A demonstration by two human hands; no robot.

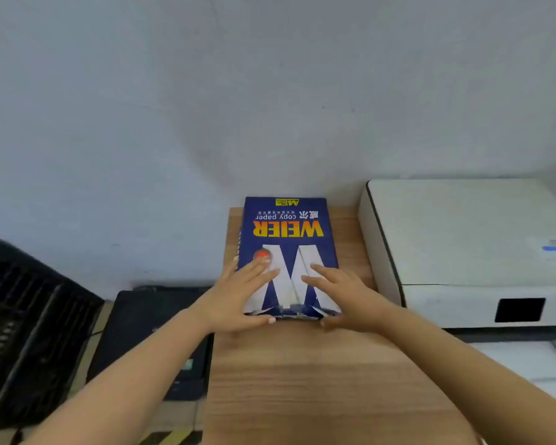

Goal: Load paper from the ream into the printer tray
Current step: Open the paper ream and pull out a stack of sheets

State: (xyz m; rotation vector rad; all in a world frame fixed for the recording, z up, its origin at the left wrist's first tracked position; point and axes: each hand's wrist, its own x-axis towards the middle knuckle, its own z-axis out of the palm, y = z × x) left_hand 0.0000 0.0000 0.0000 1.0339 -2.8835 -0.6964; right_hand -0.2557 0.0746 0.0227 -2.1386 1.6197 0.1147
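**Opening the ream at its near end**

Left of the ream (pixel 289 252) sits a dark device (pixel 151 329). My left hand (pixel 238 300) and right hand (pixel 344 300) lie spread on the ream's torn near end, thumbs curled under the edge — not closed on any sheets. Next, I judge, comes pulling out a stack. Right of the ream stands the printer (pixel 469 252); its tray isn't identifiable — nothing blocks the way.

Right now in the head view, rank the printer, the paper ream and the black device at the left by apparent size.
1. Printer, largest, though cut off at the right edge.
2. Black device and paper ream look comparable; an arm hides part of the device, and it sits lower, so I won't rank them.
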